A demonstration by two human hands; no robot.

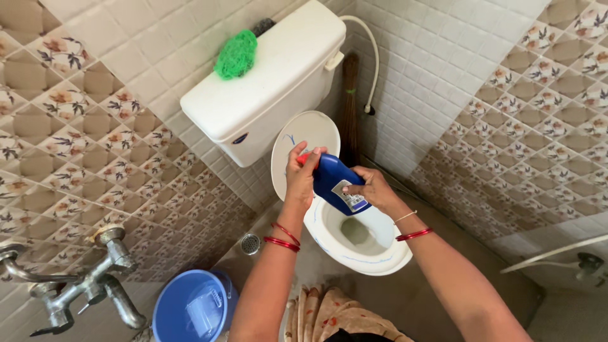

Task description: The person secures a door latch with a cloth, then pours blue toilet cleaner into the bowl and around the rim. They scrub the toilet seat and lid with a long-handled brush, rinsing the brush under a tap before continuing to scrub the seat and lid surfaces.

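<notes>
Fingers (303, 166) of the left hand (301, 180) clench the red cap (304, 158) of a blue bottle (337, 182), while the right hand (372, 189) grips its body, tilted above the open white toilet bowl (380, 259); a blue bucket (190, 310) stands nearby on the floor.

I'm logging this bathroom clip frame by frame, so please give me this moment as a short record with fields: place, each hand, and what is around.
place: tiled bathroom, seen from above
left hand: grips the red cap end of the blue bottle
right hand: holds the bottle's body, tilted over the toilet bowl
toilet lid: raised against the cistern
on cistern: green scrubber
corner: broom
floor: blue bucket, drain
left wall: metal tap
</notes>
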